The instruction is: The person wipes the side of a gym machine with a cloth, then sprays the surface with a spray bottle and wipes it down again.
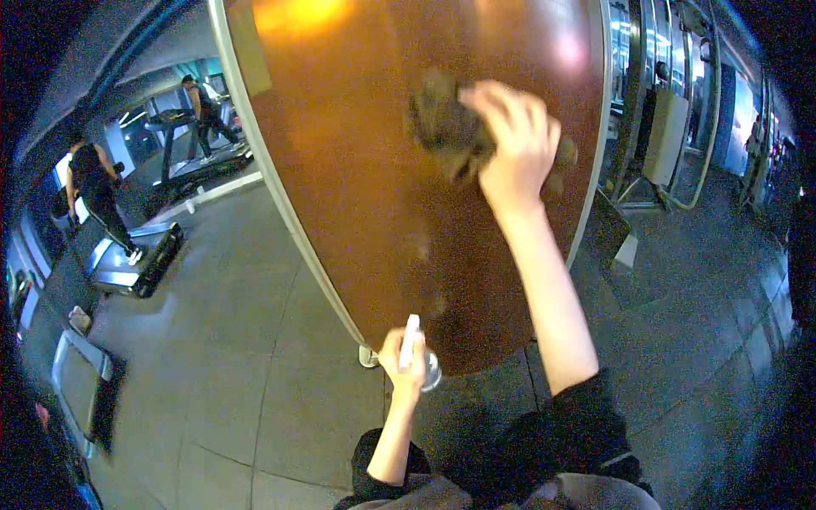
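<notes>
My right hand (pixel 517 140) is closed on a dark, crumpled cloth (pixel 446 123), which lies against a tall, reddish-brown glossy panel (pixel 340 170). Part of the cloth also shows at the right of the wrist. Lower down, my left hand (pixel 399 365) grips a spray bottle with a white trigger head (pixel 410 336) and a clear body (pixel 432 371). The bottle is in front of the panel's lower edge. Smeared, pale spots show on the panel between the two hands.
A light metal frame (pixel 293 221) edges the panel on the left. Two people are on treadmills (pixel 136 255) at the left. Gym machines (pixel 667 136) with weight stacks stand at the right. The floor (pixel 229 365) is dark tile.
</notes>
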`<state>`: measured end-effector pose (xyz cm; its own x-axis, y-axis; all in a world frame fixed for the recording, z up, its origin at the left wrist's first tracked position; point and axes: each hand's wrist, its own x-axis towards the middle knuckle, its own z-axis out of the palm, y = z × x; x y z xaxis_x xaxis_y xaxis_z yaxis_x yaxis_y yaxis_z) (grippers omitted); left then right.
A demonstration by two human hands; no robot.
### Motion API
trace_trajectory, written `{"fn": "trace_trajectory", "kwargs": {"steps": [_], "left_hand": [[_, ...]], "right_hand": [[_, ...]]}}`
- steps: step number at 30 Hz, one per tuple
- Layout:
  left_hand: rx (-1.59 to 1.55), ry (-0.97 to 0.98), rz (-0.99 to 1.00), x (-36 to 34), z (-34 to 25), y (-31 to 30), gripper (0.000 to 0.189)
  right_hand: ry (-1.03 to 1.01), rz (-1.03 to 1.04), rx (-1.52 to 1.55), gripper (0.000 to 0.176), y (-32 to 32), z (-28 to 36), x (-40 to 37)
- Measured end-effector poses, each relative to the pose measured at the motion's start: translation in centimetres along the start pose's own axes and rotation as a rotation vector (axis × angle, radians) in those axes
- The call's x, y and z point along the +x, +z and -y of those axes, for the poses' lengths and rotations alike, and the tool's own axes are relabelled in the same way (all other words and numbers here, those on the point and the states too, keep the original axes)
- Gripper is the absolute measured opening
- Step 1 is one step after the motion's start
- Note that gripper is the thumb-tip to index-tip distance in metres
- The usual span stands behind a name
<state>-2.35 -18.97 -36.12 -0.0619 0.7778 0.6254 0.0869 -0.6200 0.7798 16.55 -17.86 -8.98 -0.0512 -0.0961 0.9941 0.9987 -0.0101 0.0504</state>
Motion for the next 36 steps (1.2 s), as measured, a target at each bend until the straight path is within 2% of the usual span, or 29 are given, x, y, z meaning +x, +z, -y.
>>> {"fn": "trace_trajectory", "kwargs": {"steps": [3,7,8,11,12,13,15,18,21,23,25,27,29,33,36], "left_hand": [[0.076,-0.042,0.030,-4.6,4.5,-0.7,0.023],[0.128,-0.097,0.195,-3.7,4.7,-0.8,0.020],[0.133,-0.082,0.170,-3.4,4.5,-0.6,0.019],[0.076,-0.154,0.091,-3.7,6.4,-0.2,0.018],[0.085,-0.087,0.096,-4.0,7.6,-0.3,0.024],[0.082,-0.092,0.099,-3.9,7.5,-0.2,0.024],[0.120,0.011,0.110,-3.7,6.8,-0.2,0.024],[0.120,-0.022,0.117,-3.7,6.7,-0.2,0.022],[0.129,-0.014,0.113,-3.4,5.7,-0.7,0.021],[0.089,0.010,0.088,-3.3,5.6,-0.8,0.022],[0.064,-0.002,0.069,-3.2,5.3,-0.9,0.021],[0.093,0.003,0.071,-3.1,4.9,-1.1,0.020],[0.119,0.016,0.079,-3.0,4.6,-1.4,0.020],[0.136,0.021,0.063,-2.9,5.1,-1.7,0.019],[0.145,0.029,0.070,-2.7,4.7,-1.7,0.019]], "right_hand": [[-0.024,-0.035,-0.033,0.032,0.0,0.6,2.6],[0.052,0.186,0.019,0.031,-1.4,3.1,-4.3],[0.042,0.184,0.010,0.030,-1.4,2.8,-4.5],[0.008,0.098,0.004,0.026,-0.1,1.9,-0.8],[-0.006,0.040,-0.059,0.042,0.3,2.0,1.1],[0.005,0.037,-0.081,0.043,0.5,2.1,2.7],[0.013,0.072,-0.015,0.028,-0.9,3.4,4.3],[0.060,0.058,-0.004,0.026,0.2,2.4,-0.2],[-0.006,0.161,0.025,0.030,-1.4,2.9,-3.6],[-0.032,0.173,-0.021,0.030,-1.1,2.6,-0.9],[0.006,0.079,-0.205,0.040,0.1,2.2,3.0],[-0.015,-0.022,-0.090,0.028,-0.6,3.6,5.9],[0.000,-0.014,-0.070,0.025,-1.0,3.6,4.7],[0.090,0.234,-0.007,0.033,-2.8,3.1,-4.5],[0.053,0.225,-0.029,0.036,-3.4,1.5,-4.6]]}}
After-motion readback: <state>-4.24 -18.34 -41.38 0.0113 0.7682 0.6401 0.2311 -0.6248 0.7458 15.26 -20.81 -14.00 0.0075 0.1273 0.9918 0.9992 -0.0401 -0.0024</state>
